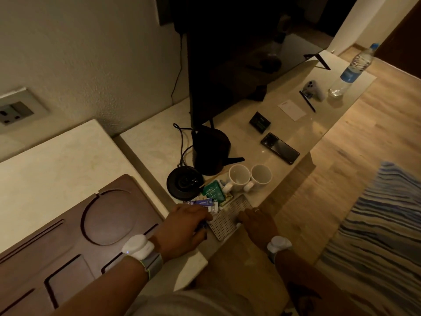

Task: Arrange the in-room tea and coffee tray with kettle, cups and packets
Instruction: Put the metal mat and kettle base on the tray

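Left hand [182, 226]: fingers curled on packets [206, 202] at bench [145, 142] edge.
Right hand [257, 222]: grip unclear, at perforated mat [227, 218].
Kettle [210, 149]: beside base [184, 183].
2 cups [249, 176]: near packets.
Tray [68, 236]: left, apart.

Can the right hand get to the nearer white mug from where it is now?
Probably yes: the right hand rests on the perforated tray, and the nearer white mug stands just beyond on the counter, with nothing between them.
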A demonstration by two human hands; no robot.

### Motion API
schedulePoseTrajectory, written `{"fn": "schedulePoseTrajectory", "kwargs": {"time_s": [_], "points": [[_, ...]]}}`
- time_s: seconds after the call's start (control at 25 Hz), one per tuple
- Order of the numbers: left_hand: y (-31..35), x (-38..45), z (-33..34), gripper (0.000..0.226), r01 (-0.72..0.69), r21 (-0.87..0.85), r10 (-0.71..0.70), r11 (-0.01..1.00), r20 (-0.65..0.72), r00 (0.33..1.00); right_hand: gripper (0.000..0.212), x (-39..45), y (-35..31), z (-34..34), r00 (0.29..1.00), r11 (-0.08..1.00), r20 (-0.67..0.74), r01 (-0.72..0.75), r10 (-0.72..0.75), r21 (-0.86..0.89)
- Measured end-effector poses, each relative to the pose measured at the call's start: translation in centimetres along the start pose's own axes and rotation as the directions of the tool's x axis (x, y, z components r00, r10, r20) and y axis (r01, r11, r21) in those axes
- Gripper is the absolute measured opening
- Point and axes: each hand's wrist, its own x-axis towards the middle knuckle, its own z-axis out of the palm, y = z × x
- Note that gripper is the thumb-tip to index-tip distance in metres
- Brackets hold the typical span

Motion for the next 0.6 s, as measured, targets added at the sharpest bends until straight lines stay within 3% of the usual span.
{"fn": "schedulePoseTrajectory", "kwargs": {"time_s": [0.08,0.2,0.28,0.48,0.6], "points": [[-0.2,-2.0,-0.6,0.037,-0.008,-0.077,0.001,0.997,-0.082,0.997,0.013,0.4,0.3,0.3,0.997,0.997,0.042,0.066,-0.064,-0.044],[-1.1,-4.9,-1.6,0.035,-0.007,-0.177,-0.036,0.984,-0.239,0.97,0.013,0.2,1.4,0.4,0.988,0.983,-0.091,0.112,-0.126,-0.145],[-2.4,-6.9,-1.9,0.031,0.03,-0.232,-0.111,0.972,-0.343,0.933,0.033,1.2,1.5,0.3,0.976,0.977,-0.149,0.132,-0.158,-0.168],[-3.8,-10.2,-0.6,0.035,0.147,-0.23,-0.234,0.962,-0.421,0.876,0.056,2.7,0.9,1.4,0.976,0.991,0.218,0.059,-0.031,-0.123],[-3.9,-10.2,0.1,0.033,0.137,-0.181,-0.204,0.974,-0.434,0.877,0.057,2.3,2.1,1.8,0.967,0.992,0.253,0.049,-0.019,-0.112]]}}
